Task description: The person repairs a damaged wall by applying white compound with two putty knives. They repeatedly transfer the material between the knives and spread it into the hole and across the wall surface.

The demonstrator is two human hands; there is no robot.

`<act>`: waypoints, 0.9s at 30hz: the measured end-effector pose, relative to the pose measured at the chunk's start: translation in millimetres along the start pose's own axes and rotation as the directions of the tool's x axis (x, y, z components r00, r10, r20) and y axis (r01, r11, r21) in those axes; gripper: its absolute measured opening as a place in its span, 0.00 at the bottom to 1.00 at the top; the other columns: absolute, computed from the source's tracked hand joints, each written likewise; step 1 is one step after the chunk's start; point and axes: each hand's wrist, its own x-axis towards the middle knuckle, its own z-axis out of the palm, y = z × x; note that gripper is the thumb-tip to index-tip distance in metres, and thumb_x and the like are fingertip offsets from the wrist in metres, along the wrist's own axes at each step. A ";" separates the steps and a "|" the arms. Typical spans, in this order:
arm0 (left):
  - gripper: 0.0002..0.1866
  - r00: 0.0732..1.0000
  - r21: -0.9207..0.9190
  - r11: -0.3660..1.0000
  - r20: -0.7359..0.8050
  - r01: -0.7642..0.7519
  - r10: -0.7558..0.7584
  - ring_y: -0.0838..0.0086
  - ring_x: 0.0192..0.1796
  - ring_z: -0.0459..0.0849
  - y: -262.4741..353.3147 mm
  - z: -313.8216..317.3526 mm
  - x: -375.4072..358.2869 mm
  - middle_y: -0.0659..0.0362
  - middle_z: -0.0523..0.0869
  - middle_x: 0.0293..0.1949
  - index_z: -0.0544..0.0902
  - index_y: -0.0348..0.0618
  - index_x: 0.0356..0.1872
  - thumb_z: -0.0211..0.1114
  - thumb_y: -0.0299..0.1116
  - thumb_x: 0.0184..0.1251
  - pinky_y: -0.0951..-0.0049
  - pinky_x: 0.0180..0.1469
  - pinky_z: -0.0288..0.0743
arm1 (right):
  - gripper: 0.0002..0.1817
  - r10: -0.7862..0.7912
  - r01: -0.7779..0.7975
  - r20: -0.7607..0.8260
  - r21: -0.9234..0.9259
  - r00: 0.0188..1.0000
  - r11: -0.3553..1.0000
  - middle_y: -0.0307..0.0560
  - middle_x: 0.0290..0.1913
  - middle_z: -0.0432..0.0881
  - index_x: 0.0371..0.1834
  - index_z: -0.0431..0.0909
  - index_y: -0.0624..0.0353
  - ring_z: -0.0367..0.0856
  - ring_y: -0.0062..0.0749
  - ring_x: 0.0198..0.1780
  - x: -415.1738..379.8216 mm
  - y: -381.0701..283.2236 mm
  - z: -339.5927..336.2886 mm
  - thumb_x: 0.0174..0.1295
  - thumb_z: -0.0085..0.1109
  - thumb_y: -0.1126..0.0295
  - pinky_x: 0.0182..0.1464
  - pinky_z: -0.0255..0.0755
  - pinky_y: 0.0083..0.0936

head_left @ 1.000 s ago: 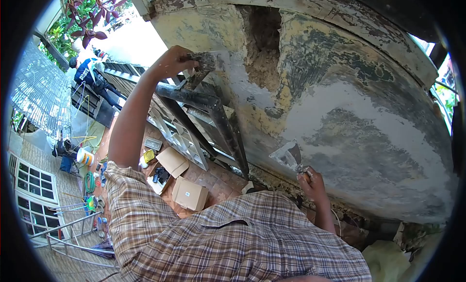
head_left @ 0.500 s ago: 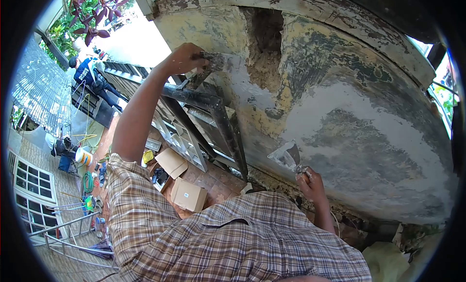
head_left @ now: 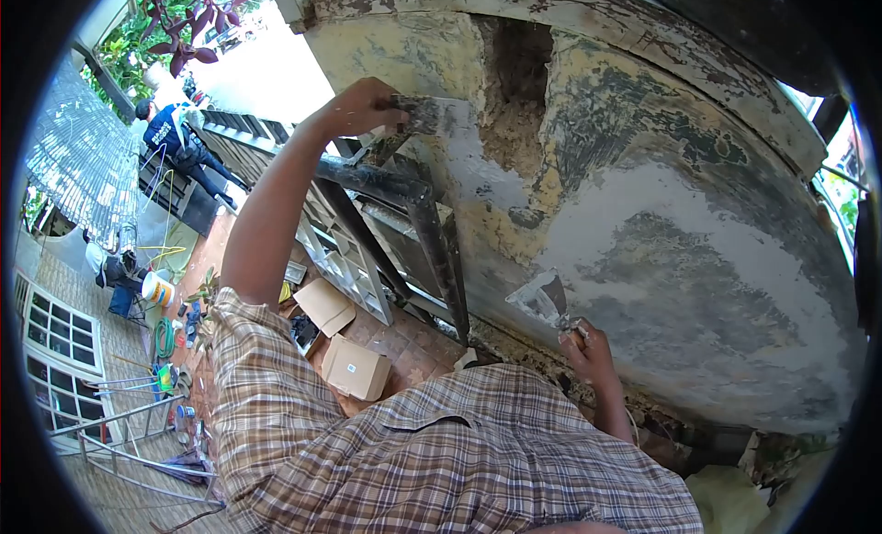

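Observation:
My left hand (head_left: 363,109) reaches up at the left and grips a putty-smeared flat blade, which looks like a putty knife (head_left: 430,117). Its blade lies against the weathered wall (head_left: 661,249), left of a deep rough hole (head_left: 521,70). A pale strip of filler (head_left: 487,178) runs below the blade toward the hole's lower edge. Lower and to the right, my right hand (head_left: 588,352) closes around the handle of a second putty knife (head_left: 540,297). That one has a wide, filler-coated blade, tilted up in front of the wall. A broad light-grey filler patch (head_left: 597,222) covers the wall behind it.
A dark metal pipe railing (head_left: 432,240) stands under my left forearm, with a ladder (head_left: 344,258) beyond it. Below are open cardboard boxes (head_left: 356,367) on the tiled floor. Far left, a person in dark blue (head_left: 167,134) stands near a white bucket (head_left: 158,289).
The view has shifted slightly, so the wall and hole sit a little further right. My left hand stays at the wall with its blade; my right hand holds nearly the same position.

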 end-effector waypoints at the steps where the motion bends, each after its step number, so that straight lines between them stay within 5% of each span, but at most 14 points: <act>1: 0.13 1.000 0.005 1.000 -0.008 -0.002 0.003 0.76 0.26 0.77 -3.6 4.2 4.1 0.60 0.82 0.21 0.84 0.37 0.28 0.65 0.39 0.59 0.73 0.33 0.70 | 0.10 -0.001 0.001 0.001 -0.002 1.000 1.000 0.48 0.17 0.66 0.30 0.70 0.62 0.58 0.29 0.19 1.2 -2.3 0.6 0.59 0.59 0.69 0.23 0.59 0.26; 5: 0.10 0.997 -0.141 0.989 -0.069 -0.047 0.038 0.77 0.26 0.79 -22.5 3.7 12.2 0.58 0.85 0.22 0.84 0.36 0.29 0.65 0.34 0.60 0.72 0.31 0.69 | 0.10 0.001 -0.001 -0.010 0.000 1.000 1.000 0.48 0.16 0.65 0.30 0.69 0.62 0.57 0.30 0.19 0.6 -2.8 -0.3 0.58 0.59 0.68 0.23 0.59 0.26; 9: 0.10 0.993 -0.034 0.999 -0.115 0.015 -0.019 0.77 0.26 0.78 -17.6 -18.1 -3.3 0.59 0.85 0.22 0.85 0.36 0.31 0.65 0.34 0.60 0.73 0.31 0.69 | 0.10 0.026 -0.026 -0.039 0.006 0.999 1.000 0.48 0.16 0.66 0.31 0.70 0.63 0.58 0.29 0.19 -4.1 -1.2 -1.7 0.58 0.59 0.67 0.23 0.59 0.26; 11: 0.14 0.987 -0.010 1.000 -0.158 0.025 -0.027 0.78 0.27 0.77 -35.2 -22.3 -5.6 0.61 0.83 0.21 0.84 0.39 0.20 0.64 0.37 0.60 0.75 0.34 0.71 | 0.10 0.036 -0.036 -0.050 0.004 0.998 0.999 0.47 0.16 0.66 0.32 0.71 0.63 0.58 0.28 0.19 -7.6 2.9 -3.3 0.58 0.59 0.67 0.23 0.59 0.26; 21: 0.11 0.992 -0.015 0.997 -0.110 -0.070 0.068 0.78 0.24 0.76 -10.3 -0.4 6.9 0.60 0.85 0.23 0.84 0.38 0.27 0.65 0.36 0.60 0.72 0.29 0.68 | 0.10 0.057 -0.057 0.011 -0.026 0.998 0.998 0.44 0.16 0.69 0.34 0.72 0.63 0.63 0.22 0.19 0.9 -9.3 -0.7 0.59 0.59 0.68 0.23 0.61 0.24; 24: 0.12 0.990 -0.013 1.000 -0.143 -0.006 0.004 0.76 0.29 0.78 -35.1 -18.9 2.6 0.58 0.84 0.24 0.85 0.38 0.31 0.64 0.38 0.61 0.73 0.36 0.71 | 0.09 0.012 -0.011 -0.015 0.013 1.000 1.000 0.43 0.16 0.70 0.34 0.73 0.63 0.64 0.21 0.19 -0.5 -12.1 -3.6 0.60 0.58 0.68 0.23 0.61 0.24; 26: 0.12 0.968 -0.075 0.996 -0.248 -0.052 0.032 0.77 0.28 0.79 -57.3 -32.6 -10.8 0.58 0.84 0.25 0.86 0.35 0.36 0.63 0.36 0.62 0.75 0.36 0.72 | 0.09 0.014 -0.013 -0.037 0.018 0.999 1.000 0.43 0.16 0.70 0.34 0.73 0.63 0.64 0.21 0.19 -2.8 -9.8 -6.3 0.60 0.58 0.68 0.23 0.61 0.24; 27: 0.13 0.939 -0.121 0.986 -0.338 -0.113 0.066 0.79 0.23 0.74 -62.0 -37.8 -21.3 0.60 0.82 0.19 0.84 0.36 0.28 0.66 0.39 0.61 0.75 0.29 0.67 | 0.09 0.015 -0.014 -0.053 0.023 0.998 1.000 0.42 0.17 0.70 0.35 0.73 0.62 0.64 0.21 0.19 -4.9 -7.8 -7.5 0.60 0.58 0.67 0.23 0.61 0.24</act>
